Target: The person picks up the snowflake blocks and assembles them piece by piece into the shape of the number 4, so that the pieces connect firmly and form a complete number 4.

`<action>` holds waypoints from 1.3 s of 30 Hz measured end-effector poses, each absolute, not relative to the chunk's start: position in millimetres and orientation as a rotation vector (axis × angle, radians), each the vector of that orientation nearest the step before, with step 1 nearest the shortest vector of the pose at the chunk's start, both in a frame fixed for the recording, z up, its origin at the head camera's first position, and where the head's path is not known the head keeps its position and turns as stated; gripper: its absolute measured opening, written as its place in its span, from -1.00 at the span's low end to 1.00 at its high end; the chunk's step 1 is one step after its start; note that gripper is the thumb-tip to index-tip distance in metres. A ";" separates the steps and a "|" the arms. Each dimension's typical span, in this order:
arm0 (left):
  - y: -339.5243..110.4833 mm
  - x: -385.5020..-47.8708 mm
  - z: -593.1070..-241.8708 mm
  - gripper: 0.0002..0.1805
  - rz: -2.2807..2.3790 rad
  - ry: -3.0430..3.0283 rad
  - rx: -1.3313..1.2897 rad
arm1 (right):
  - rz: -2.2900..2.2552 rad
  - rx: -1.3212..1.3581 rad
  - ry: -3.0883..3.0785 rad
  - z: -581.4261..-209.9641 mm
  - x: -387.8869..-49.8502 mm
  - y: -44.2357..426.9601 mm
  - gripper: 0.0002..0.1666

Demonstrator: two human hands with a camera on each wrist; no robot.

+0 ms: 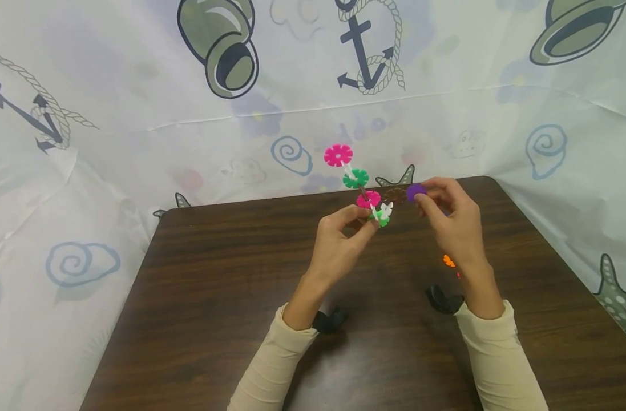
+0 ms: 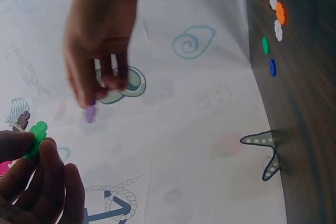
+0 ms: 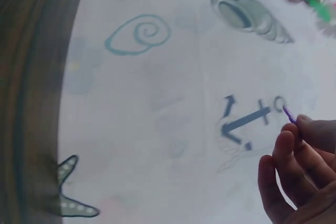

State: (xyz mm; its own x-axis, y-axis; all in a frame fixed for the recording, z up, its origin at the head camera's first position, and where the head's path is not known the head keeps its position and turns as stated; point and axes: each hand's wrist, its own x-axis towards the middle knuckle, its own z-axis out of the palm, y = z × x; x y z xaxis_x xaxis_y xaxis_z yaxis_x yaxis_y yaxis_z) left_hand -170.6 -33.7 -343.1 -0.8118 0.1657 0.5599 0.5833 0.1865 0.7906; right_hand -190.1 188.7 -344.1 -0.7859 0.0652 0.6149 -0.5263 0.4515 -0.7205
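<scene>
My left hand (image 1: 338, 248) pinches a green notched disc (image 2: 37, 139) between thumb and fingers. From it a chain of linked discs rises up and left, with a pink disc (image 1: 338, 155) at its top, then white, green and pink ones. A white piece (image 1: 387, 210) stands by the green disc. To the right, my right hand (image 1: 456, 222) pinches a purple disc (image 1: 416, 192), seen edge-on in the right wrist view (image 3: 289, 115). The purple disc and the green one are apart. Whether the brown disc (image 1: 395, 195) between the hands joins the chain, I cannot tell.
Several loose discs, among them an orange one (image 2: 281, 13) and a blue one (image 2: 272, 67), lie on the dark wooden table (image 1: 215, 297), partly behind my right wrist in the head view. A patterned white cloth (image 1: 138, 154) hangs behind the table and at its sides.
</scene>
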 end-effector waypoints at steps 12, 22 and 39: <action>-32.6 -171.0 -345.1 -0.91 -1.644 -2.098 -0.746 | 1.375 0.415 -1.841 -319.7 -163.1 169.5 -0.70; -32.3 -171.1 -345.8 -0.90 -1.622 -2.123 -0.775 | 1.256 0.418 -1.845 -309.5 -147.3 161.5 -0.70; -28.9 -173.6 -348.5 -0.94 -1.519 -2.064 -0.857 | 1.005 0.389 -1.890 -306.6 -136.0 154.6 -0.76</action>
